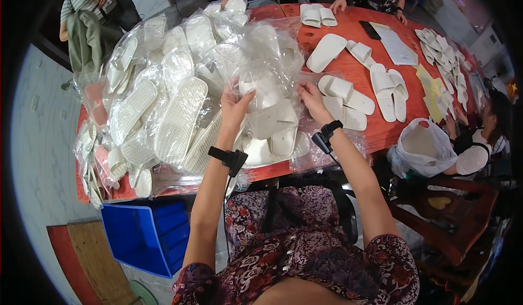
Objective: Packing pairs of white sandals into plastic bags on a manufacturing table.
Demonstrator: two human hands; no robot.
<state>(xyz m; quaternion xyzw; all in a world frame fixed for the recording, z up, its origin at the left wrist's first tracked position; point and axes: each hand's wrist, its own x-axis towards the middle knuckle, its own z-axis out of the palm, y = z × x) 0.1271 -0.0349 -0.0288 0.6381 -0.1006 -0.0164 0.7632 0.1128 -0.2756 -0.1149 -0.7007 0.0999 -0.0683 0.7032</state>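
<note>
My left hand (pixel 235 108) is closed, its thumb and fingers pinching a clear plastic bag (pixel 253 102). White slippers (pixel 274 119) show through the film between my hands. On the other side, the fingers of my right hand (pixel 312 99) are pinched together at the edge of clear film. Just right of that hand lie loose white open-toed slippers (pixel 357 101) on the red table (pixel 348 28). A big heap of bagged white slippers (pixel 181 117) rises to the left of my left hand, with a few pink slippers (pixel 96 95) at its far side.
A blue crate (pixel 131 231) stands on the floor at lower left. A white plastic bag (pixel 422 147) and a wooden chair (pixel 452 218) are at right. Papers (pixel 395 46), a phone (pixel 370 30) and more slippers (pixel 444 54) lie on the table. Several people are around it.
</note>
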